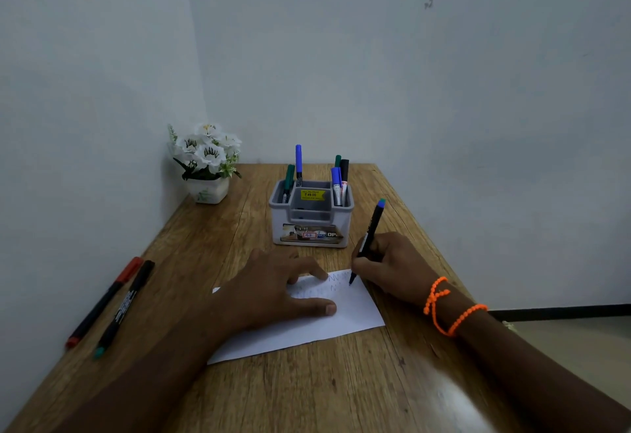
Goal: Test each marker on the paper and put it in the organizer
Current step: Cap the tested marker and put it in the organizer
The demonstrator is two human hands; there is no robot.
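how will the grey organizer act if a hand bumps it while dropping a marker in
The grey organizer looks like light plastic, so it would probably slide on the smooth wooden table. Its markers stand tall above the rim, so it may tip, though its wide base helps.

We see a brown wooden table point(239, 227) set into a wall corner. At its far left stands a white potted flower plant point(206, 166); right of it, at the far middle, a grey plastic organizer point(311, 219) with several markers standing in its left and right compartments. Before the organizer lies a white paper sheet point(341, 320). Two black-barrelled markers point(114, 306) lie side by side near the table's left edge, well apart from the sheet.
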